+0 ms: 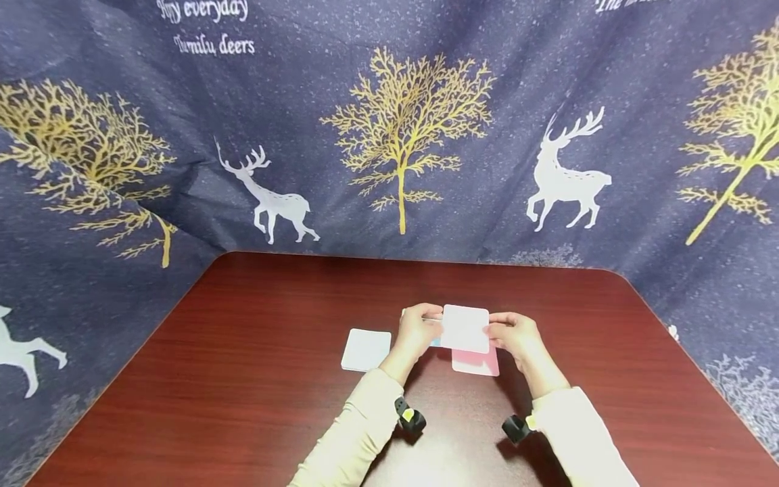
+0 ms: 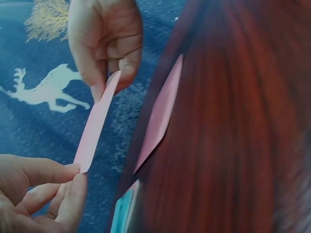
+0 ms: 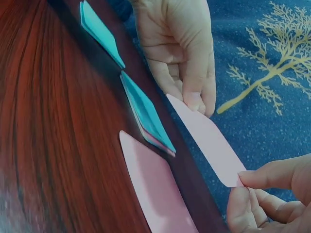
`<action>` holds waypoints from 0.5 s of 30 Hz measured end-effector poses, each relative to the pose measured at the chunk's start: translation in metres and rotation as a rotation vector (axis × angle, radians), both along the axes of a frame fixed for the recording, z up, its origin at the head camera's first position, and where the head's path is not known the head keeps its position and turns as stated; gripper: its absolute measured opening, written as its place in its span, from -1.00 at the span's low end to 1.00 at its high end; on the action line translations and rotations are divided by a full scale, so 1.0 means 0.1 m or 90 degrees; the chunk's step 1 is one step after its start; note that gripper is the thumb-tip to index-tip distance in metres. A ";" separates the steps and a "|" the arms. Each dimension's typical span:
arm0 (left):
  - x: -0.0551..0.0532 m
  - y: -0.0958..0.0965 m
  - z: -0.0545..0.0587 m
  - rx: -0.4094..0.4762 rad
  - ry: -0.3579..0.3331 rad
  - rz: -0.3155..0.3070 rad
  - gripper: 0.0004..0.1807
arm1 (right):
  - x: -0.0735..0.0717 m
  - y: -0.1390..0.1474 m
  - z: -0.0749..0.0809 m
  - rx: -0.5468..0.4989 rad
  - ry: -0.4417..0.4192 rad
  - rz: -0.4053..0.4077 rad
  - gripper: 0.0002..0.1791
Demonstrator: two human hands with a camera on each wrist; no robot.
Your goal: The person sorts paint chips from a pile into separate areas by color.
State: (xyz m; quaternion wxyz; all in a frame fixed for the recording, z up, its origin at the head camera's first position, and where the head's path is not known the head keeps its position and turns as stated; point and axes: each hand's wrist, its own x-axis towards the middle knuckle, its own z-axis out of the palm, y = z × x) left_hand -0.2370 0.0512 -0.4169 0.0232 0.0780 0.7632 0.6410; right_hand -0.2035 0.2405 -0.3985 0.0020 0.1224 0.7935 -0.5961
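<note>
A pale pink square card (image 1: 465,329) with rounded corners is held up above the table, looking nearly white in the head view. My left hand (image 1: 420,333) pinches its left edge between thumb and fingers. At the opposite edge, my right hand (image 1: 516,335) pinches it the same way. Below it, a pink card (image 3: 155,187) lies flat on the table. Beside that card is a small stack (image 3: 148,116), turquoise on top with pink underneath, mostly hidden behind my left hand in the head view. Another turquoise stack (image 3: 102,34) lies farther left, pale blue in the head view.
The dark red wooden table (image 1: 255,379) reaches back to a blue cloth (image 1: 341,169) printed with deer and golden trees. Black straps (image 1: 410,417) with cameras sit at both wrists, close over the tabletop.
</note>
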 end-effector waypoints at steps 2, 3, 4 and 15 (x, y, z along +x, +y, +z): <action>0.02 0.03 -0.01 0.007 -0.011 -0.005 -0.58 | 0.02 0.03 -0.01 -0.008 -0.001 0.003 -0.56; 0.03 0.04 -0.02 0.008 -0.017 -0.007 -0.57 | 0.02 0.04 -0.01 -0.012 -0.002 0.003 -0.57; 0.03 0.05 -0.03 0.004 -0.017 -0.008 -0.57 | 0.03 0.05 -0.02 -0.019 -0.004 0.006 -0.56; 0.08 0.14 -0.07 -0.067 -0.008 -0.023 -0.59 | 0.05 0.15 -0.05 0.019 -0.008 0.049 -0.56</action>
